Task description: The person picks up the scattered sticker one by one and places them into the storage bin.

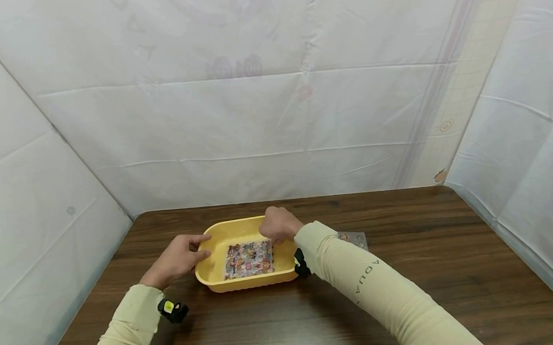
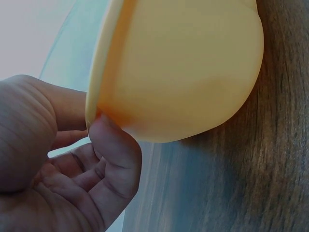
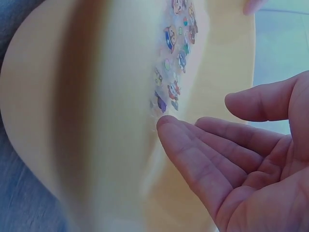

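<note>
A yellow plastic tray (image 1: 245, 285) with rounded corners stands on the table, and a sheet of colourful cartoon stickers (image 1: 248, 259) lies inside it. At the tray's left end my left hand (image 1: 177, 257) pinches the rim between thumb and fingers, as the left wrist view shows on the tray's wall (image 2: 183, 67). My right hand (image 1: 279, 224) is over the tray's right part. In the right wrist view its fingers (image 3: 193, 164) extend towards the edge of the sticker sheet (image 3: 171, 58), thumb apart, with nothing held; whether a fingertip touches the sheet I cannot tell.
Another sticker sheet (image 1: 356, 239) lies on the dark wooden table (image 1: 429, 253) to the right of the tray, partly hidden by my right sleeve (image 1: 368, 277). White cloth (image 1: 254, 116) hangs behind the table and along both sides.
</note>
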`<state>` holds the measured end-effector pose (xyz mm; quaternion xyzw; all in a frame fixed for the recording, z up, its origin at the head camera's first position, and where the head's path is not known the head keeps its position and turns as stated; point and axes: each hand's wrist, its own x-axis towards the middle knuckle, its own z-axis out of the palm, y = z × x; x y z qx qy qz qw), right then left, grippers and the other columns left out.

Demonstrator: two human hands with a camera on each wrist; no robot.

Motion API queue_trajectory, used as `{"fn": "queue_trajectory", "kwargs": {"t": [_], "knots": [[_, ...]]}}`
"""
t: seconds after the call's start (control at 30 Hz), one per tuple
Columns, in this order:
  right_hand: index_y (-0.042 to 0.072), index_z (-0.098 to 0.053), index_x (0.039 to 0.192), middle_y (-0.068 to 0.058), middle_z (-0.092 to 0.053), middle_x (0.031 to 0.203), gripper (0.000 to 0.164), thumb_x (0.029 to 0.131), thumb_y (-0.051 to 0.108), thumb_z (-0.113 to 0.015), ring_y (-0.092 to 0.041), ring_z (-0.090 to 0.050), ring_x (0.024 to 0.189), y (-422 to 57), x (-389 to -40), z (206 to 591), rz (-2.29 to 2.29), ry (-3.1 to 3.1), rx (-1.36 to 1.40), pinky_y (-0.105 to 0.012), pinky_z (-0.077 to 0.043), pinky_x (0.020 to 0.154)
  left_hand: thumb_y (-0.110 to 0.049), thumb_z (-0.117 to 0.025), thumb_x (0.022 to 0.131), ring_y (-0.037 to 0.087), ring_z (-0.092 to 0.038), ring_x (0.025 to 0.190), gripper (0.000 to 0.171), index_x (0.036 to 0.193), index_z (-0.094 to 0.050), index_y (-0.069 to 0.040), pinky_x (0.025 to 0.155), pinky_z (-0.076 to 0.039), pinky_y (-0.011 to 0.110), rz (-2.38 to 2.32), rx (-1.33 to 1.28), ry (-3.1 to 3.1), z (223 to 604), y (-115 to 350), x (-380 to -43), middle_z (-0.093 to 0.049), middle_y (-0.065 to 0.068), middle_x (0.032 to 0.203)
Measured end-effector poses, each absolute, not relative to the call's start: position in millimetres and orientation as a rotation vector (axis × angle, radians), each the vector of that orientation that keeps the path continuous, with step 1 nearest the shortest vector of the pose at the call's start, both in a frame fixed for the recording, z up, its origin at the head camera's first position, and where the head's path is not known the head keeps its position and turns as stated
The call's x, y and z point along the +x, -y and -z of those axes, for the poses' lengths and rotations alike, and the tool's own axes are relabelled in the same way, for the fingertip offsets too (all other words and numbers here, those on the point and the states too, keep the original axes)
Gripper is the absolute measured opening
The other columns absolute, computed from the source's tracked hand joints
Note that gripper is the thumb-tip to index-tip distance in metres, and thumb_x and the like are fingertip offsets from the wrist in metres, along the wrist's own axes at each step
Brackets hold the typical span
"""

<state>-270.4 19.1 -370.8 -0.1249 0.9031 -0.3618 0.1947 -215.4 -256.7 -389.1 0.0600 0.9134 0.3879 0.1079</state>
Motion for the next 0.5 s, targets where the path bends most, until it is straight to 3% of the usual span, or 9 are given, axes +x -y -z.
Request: {"fn": "queue_trajectory", "kwargs": {"t": [0.13,0.23,0.5], "knots": [[0.022,-0.03,0.054,0.005,-0.03,0.047,0.052,0.1,0.003,-0.046,-0.013,-0.036,0.044,-23,-271,369,1.039,-2.525,-0.358,-0.042,-0.058,0.067,-0.008,-0.064,0.102,0.015,-0.052,0.062,0.05,0.15,-0.053,0.004,0.056,-0.051,0.03,-1.141,0.18,-2.687,389,257,-215,-0.064,0.017,0.105],[0.023,-0.026,0.055,0.006,-0.025,0.048,0.053,0.1,0.002,-0.046,-0.012,-0.026,0.045,-27,-271,367,1.069,-2.513,-0.357,-0.04,-0.048,0.062,-0.008,-0.064,0.102,0.015,-0.052,0.063,0.05,0.15,-0.053,0.004,0.056,-0.05,0.03,-1.142,0.177,-2.687,389,257,-215,-0.063,0.017,0.105],[0.024,-0.025,0.056,0.007,-0.023,0.05,0.053,0.096,0.001,-0.05,-0.011,-0.032,0.046,-45,-271,361,1.13,-2.467,-0.373,-0.034,-0.043,0.058,-0.008,-0.065,0.102,0.015,-0.052,0.063,0.05,0.15,-0.053,0.003,0.056,-0.05,0.031,-1.132,0.171,-2.69,389,257,-215,-0.063,0.017,0.104]]}}
